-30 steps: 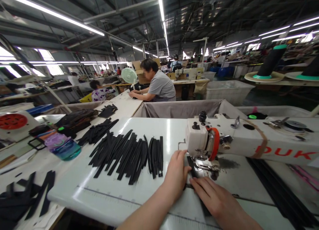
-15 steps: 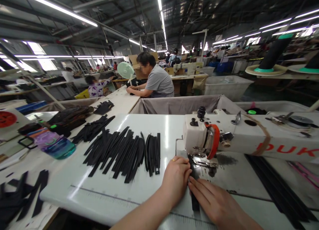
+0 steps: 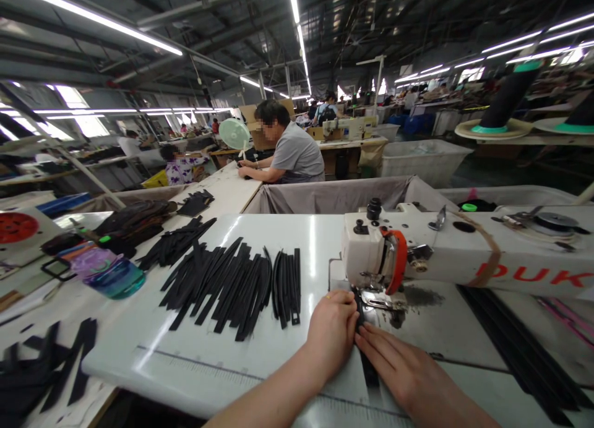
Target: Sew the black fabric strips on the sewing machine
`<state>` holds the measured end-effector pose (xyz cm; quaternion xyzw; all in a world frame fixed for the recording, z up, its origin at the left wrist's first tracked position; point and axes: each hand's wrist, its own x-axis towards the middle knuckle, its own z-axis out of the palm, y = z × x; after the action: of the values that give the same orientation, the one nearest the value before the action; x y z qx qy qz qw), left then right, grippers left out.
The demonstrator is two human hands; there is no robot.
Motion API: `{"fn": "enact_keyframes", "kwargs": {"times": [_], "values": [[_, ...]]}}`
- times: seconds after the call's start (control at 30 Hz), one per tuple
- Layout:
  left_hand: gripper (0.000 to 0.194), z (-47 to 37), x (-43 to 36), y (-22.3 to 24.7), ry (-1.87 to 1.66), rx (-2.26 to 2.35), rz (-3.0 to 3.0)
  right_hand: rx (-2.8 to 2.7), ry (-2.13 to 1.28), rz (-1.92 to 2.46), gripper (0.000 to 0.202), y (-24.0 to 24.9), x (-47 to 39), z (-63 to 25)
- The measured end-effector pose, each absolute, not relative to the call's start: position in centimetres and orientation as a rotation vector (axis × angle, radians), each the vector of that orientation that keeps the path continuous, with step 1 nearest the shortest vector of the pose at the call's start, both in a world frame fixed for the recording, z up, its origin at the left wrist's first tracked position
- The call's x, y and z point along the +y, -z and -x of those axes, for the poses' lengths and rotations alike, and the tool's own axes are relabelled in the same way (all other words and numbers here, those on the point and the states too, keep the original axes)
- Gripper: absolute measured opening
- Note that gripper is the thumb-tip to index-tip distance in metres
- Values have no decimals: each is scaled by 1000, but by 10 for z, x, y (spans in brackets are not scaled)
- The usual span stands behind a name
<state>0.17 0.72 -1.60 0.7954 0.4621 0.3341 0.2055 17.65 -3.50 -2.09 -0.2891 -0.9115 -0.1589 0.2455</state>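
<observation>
Left hand [image 3: 332, 330] curled, right hand [image 3: 403, 367] flatter, both touching black strip [image 3: 369, 371], its middle covered; grips unclear.

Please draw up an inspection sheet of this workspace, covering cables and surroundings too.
Surface: glossy white worktop with printed ruler markings.
Job's things: black strip at the sewing machine; many loose strips left of it.
Clutter: bottle on the adjoining table, far left.
Hands: left hand and right hand, fingers at the strip near the presser foot.
Cables: nothing seen on the worktop.
Surroundings: seated person in grey, pale green fan, cloth-lined bin.
</observation>
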Motion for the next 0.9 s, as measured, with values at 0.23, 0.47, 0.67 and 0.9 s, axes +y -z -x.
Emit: {"fn": "enact_keyframes", "kwargs": {"times": [0.23, 0.47, 0.67, 0.9], "values": [[21, -3, 11, 18, -928, 1314, -2219, -2448, 402, 843, 49, 22, -34, -175], [21, -2, 10, 18, -969, 1271, -2220, -2430, 341, 849, 45, 16, -32, -175], [20, -2, 16, 13, -934, 1275, -2215, -2436, 260, 910, 45, 14, -25, -177], [21, -2, 15, 13, -913, 1284, -2203, -2439, -130, 959, 28, 11, -28, -187]]}}
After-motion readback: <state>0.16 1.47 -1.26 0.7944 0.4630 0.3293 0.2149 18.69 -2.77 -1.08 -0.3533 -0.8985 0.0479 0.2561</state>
